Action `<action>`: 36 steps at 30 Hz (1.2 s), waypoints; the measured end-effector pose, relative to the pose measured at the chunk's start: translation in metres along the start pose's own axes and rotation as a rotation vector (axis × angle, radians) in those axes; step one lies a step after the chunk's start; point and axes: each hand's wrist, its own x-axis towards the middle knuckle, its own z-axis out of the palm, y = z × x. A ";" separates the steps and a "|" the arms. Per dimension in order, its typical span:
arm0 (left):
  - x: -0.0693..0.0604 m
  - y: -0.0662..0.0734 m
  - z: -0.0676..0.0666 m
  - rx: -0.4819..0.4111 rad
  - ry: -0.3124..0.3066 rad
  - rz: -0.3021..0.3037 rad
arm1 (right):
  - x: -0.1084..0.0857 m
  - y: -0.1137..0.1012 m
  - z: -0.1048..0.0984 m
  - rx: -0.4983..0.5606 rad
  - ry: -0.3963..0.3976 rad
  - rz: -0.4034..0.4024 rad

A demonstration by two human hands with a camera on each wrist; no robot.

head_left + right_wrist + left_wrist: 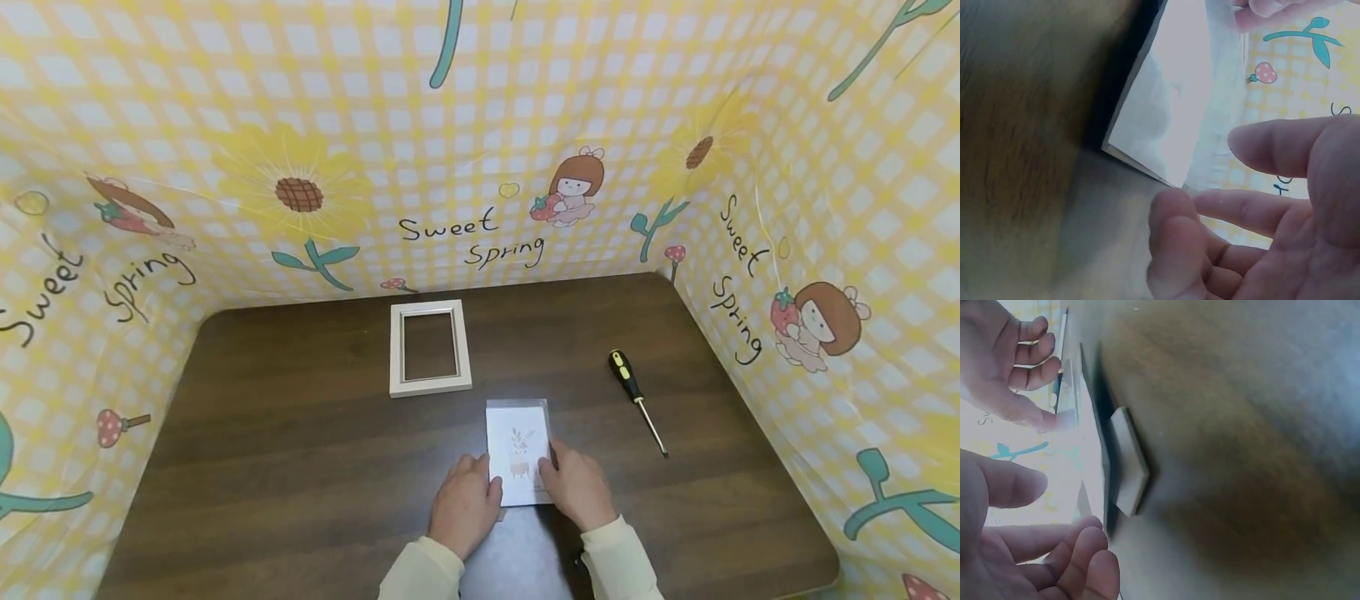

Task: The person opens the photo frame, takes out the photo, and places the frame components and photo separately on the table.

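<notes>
A white picture card (517, 450) with a potted-plant print lies on a thin backing board (1109, 481), with a clear sheet (517, 403) showing past its far edge. My left hand (467, 504) is at the left edge; its fingertips touch the stack's edge in the left wrist view, thumb spread away. My right hand (577, 485) is at the right edge. In the right wrist view its fingertips meet a corner of the stack, and the thumb stands apart above. Beneath the board a pale angular piece (1129, 465) shows. The hands hide parts of both side edges.
A white, hollow picture frame (430, 388) lies farther back on the dark wooden table (300, 467). To the right lies a black and yellow screwdriver (637, 400). A yellow checked cloth (450, 150) with printed flowers encloses the back and sides.
</notes>
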 end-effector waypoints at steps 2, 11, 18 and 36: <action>0.001 0.001 -0.002 -0.031 -0.001 -0.010 | -0.001 0.000 -0.002 -0.001 0.031 -0.022; 0.005 -0.007 -0.012 -0.178 -0.058 0.072 | -0.002 -0.006 -0.011 0.095 0.059 -0.082; 0.008 -0.013 -0.021 -0.223 -0.102 0.121 | -0.001 -0.009 -0.017 0.216 -0.049 -0.087; 0.020 -0.025 -0.035 -0.279 0.114 0.131 | 0.002 -0.017 -0.014 0.210 0.001 -0.271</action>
